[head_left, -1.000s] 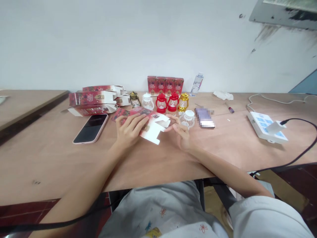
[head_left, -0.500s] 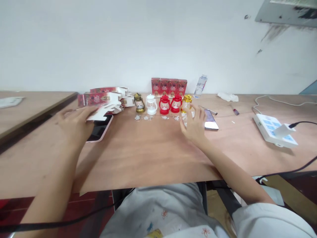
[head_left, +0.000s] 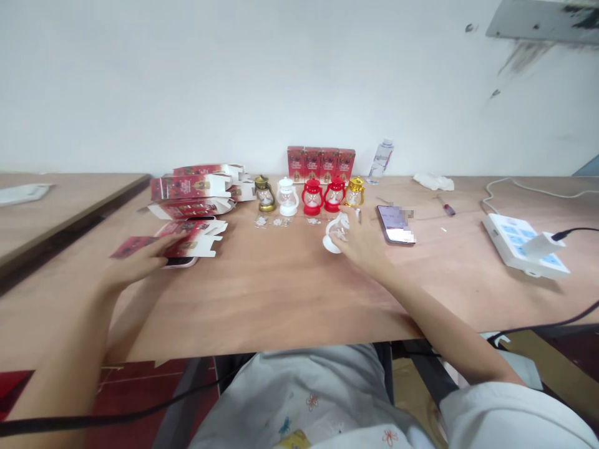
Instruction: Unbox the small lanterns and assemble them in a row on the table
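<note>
My left hand (head_left: 143, 259) grips an unfolded red-and-white carton (head_left: 191, 240), its cut white flaps pointing right. That carton lies over a pink-edged phone (head_left: 182, 262), mostly covering it. In my right hand (head_left: 358, 240) is a small white lantern (head_left: 331, 240), tilted, with its base toward me; my fingers hide part of it. Beyond that hand stands a row of small lanterns: bronze (head_left: 265, 194), white (head_left: 287, 197), two red ones (head_left: 312, 197) and gold (head_left: 354, 192). Small clear packets (head_left: 281, 221) lie in front of the row.
More flattened red cartons (head_left: 191, 187) are stacked at the left. Several upright red boxes (head_left: 321, 164) stand by the wall near a clear bottle (head_left: 380, 161). A lit phone (head_left: 395, 224), a screwdriver (head_left: 447, 207), crumpled tissue (head_left: 434, 181) and a white power strip (head_left: 524, 246) are to the right.
My left hand has drawn a carton off the stack, toward me and over the phone. My right hand has moved back from the gold lantern, and a white lantern now shows in it.
</note>
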The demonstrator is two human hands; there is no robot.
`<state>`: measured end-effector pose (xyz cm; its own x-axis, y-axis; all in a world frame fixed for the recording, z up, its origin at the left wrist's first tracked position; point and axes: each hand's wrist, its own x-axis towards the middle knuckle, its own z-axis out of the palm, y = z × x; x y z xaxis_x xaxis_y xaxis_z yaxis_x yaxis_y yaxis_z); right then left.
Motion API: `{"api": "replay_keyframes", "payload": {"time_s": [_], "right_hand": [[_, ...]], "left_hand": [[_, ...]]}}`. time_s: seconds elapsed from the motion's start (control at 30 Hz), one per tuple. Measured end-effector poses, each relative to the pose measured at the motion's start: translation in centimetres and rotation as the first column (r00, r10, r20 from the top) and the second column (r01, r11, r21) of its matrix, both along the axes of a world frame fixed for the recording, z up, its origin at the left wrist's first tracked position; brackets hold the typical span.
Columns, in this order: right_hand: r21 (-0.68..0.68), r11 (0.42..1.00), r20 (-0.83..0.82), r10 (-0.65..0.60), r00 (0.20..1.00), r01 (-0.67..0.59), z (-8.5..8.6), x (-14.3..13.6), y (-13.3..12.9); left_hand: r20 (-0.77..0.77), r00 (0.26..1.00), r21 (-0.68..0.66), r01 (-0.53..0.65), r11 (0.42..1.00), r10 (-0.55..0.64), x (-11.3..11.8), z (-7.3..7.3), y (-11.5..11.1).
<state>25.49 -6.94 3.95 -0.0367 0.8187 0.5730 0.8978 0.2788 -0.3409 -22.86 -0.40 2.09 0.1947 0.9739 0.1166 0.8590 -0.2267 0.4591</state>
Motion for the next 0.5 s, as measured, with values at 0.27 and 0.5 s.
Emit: {"api": "replay_keyframes", "payload": {"time_s": [0.27,0.5], "right_hand": [[0.104,0.972,-0.336,0.232,0.913,-0.209,-0.5,-0.8,-0.3],[0.111,0.961,-0.514,0.274,0.813,-0.254,-1.5,-1.5,-0.4]], "left_hand": [[-0.063,0.979,0.176,-0.183,0.967,0.196,4.6,2.1,-0.7],[0.105,0.983,0.744,-0.177,0.644,0.149,14.1,5.0,-3.5]]}}
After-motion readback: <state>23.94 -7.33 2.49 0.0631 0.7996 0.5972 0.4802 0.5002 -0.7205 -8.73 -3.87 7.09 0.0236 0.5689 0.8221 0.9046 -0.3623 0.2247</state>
